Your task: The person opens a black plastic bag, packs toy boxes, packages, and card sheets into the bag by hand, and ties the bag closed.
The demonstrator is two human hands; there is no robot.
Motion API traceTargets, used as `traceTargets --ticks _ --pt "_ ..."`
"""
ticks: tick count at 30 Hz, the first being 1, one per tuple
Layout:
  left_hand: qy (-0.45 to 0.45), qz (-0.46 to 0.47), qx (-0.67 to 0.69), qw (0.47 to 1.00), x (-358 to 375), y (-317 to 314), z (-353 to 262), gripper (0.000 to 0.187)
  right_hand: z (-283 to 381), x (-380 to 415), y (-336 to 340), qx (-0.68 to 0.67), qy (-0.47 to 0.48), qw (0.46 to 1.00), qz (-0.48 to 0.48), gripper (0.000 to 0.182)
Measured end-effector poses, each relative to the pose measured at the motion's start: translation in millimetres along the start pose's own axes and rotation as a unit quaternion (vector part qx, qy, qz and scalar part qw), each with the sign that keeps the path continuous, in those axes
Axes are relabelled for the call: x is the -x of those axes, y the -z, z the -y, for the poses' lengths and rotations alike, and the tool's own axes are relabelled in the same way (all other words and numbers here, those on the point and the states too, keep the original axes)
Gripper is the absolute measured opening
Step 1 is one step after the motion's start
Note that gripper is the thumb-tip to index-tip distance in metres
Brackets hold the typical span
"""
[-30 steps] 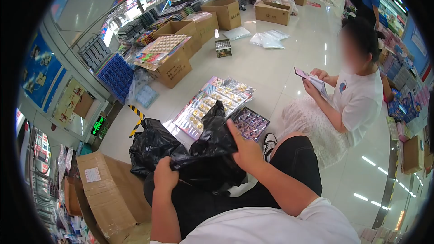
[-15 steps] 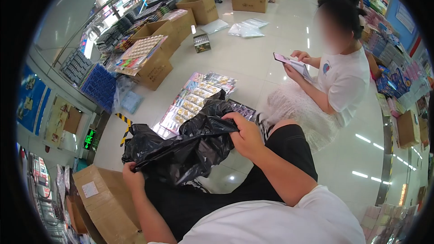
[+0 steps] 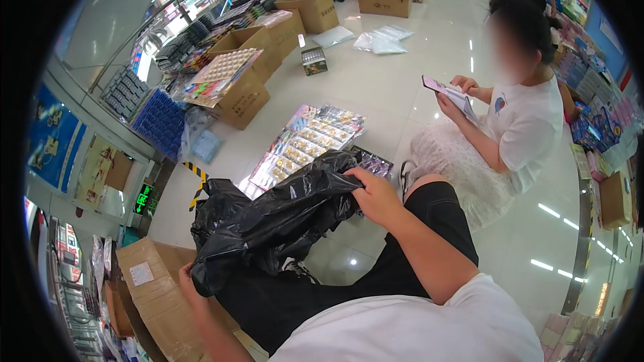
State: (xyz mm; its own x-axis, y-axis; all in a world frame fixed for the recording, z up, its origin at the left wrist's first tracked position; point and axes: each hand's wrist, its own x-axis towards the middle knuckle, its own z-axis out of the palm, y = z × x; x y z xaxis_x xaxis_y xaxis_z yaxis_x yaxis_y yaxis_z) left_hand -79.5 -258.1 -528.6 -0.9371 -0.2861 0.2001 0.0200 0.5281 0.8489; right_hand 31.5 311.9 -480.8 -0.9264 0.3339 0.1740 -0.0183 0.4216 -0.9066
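Note:
A black plastic bag [image 3: 275, 208] stretches crumpled between my two hands, above my lap. My right hand [image 3: 377, 196] is closed on its upper right edge. At the lower left, my left hand [image 3: 190, 283] grips the bag's other end, its fingers partly hidden by the plastic. Beyond the bag, shiny packs with rows of gold-coloured items [image 3: 305, 144] lie on the floor, partly covered by it. A dark pack [image 3: 372, 161] lies just right of them.
A person [image 3: 526, 117] sits at the right, holding a phone [image 3: 437, 86] and paper. Cardboard boxes [image 3: 245, 97] line the left, one large box [image 3: 161, 295] stands by my left arm. Clear plastic packs [image 3: 386, 39] lie on the floor farther off.
The bag's left part has come over toward my left hand and now covers some of its fingers. My left hand has shifted slightly down. The whole view has moved a little.

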Motion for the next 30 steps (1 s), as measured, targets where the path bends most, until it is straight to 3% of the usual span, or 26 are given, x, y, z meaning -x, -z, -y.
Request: traceTargets --ticks 1,3,4,5,8,10,11,13,15,17,18,19,21,22,24,25,27,28,30 --pt "0.026 -0.014 0.109 0.994 -2 -7 3 0.02 0 -4 0 0.008 -0.014 1.0 0.006 0.028" --pt "0.064 -0.008 0.16 0.985 -2 -12 -8 0.021 1 -10 1 0.023 -0.023 0.999 0.014 0.03" --pt "0.101 0.002 0.203 0.974 0 -14 -15 0.023 5 -8 -1 0.124 -0.011 0.992 -0.002 0.029" --pt "0.105 0.0 0.203 0.974 -3 -10 -9 0.023 8 -5 -4 0.223 0.0 0.975 -0.018 0.028" --pt "0.07 0.07 0.085 0.991 -12 5 -11 0.029 11 2 -9 0.278 0.036 0.959 -0.03 0.026" --pt "0.177 0.09 0.182 0.963 15 1 -84 0.027 13 5 -10 0.306 0.058 0.949 -0.042 0.025" --pt "0.179 0.091 0.179 0.963 29 -7 -119 0.027 16 3 -6 0.281 0.04 0.959 -0.013 0.025" --pt "0.186 0.039 0.341 0.921 50 -23 -169 0.024 12 1 -2 0.257 0.023 0.966 0.015 0.025" --pt "0.165 0.074 0.343 0.922 42 -10 -150 0.03 0 -7 1 0.09 -0.048 0.993 0.065 0.026" --pt "0.092 0.181 0.14 0.969 36 -1 -131 0.044 -2 -8 3 0.049 -0.037 0.996 0.058 0.027" --pt "0.11 0.19 0.113 0.969 40 -2 -142 0.056 -3 -8 3 0.015 -0.039 0.998 0.045 0.026" --pt "0.113 0.187 0.113 0.969 45 3 -147 0.056 -4 -6 4 -0.02 -0.044 0.998 0.032 0.025" --pt "0.15 0.202 -0.021 0.968 44 2 -155 0.057 -10 -4 1 -0.092 -0.057 0.994 -0.006 0.024" --pt "0.099 0.209 -0.099 0.968 34 9 -128 0.057 -13 -8 2 -0.165 -0.068 0.983 -0.046 0.023" --pt "0.087 0.216 -0.141 0.962 29 17 -110 0.056 -13 -14 8 -0.309 -0.139 0.936 -0.101 0.02" --pt "0.086 0.229 -0.196 0.949 26 16 -107 0.054 -1 -19 16 -0.307 -0.13 0.937 -0.102 0.02" --pt "0.079 0.204 -0.198 0.955 17 13 -99 0.046 18 -15 29 -0.484 -0.259 0.827 -0.119 0.021" --pt "0.074 0.18 -0.205 0.959 15 11 -95 0.039 12 -16 30 -0.507 -0.265 0.813 -0.109 0.029" --pt "0.07 0.161 -0.215 0.961 16 5 -87 0.031 18 -14 30 -0.548 -0.256 0.789 -0.106 0.028"
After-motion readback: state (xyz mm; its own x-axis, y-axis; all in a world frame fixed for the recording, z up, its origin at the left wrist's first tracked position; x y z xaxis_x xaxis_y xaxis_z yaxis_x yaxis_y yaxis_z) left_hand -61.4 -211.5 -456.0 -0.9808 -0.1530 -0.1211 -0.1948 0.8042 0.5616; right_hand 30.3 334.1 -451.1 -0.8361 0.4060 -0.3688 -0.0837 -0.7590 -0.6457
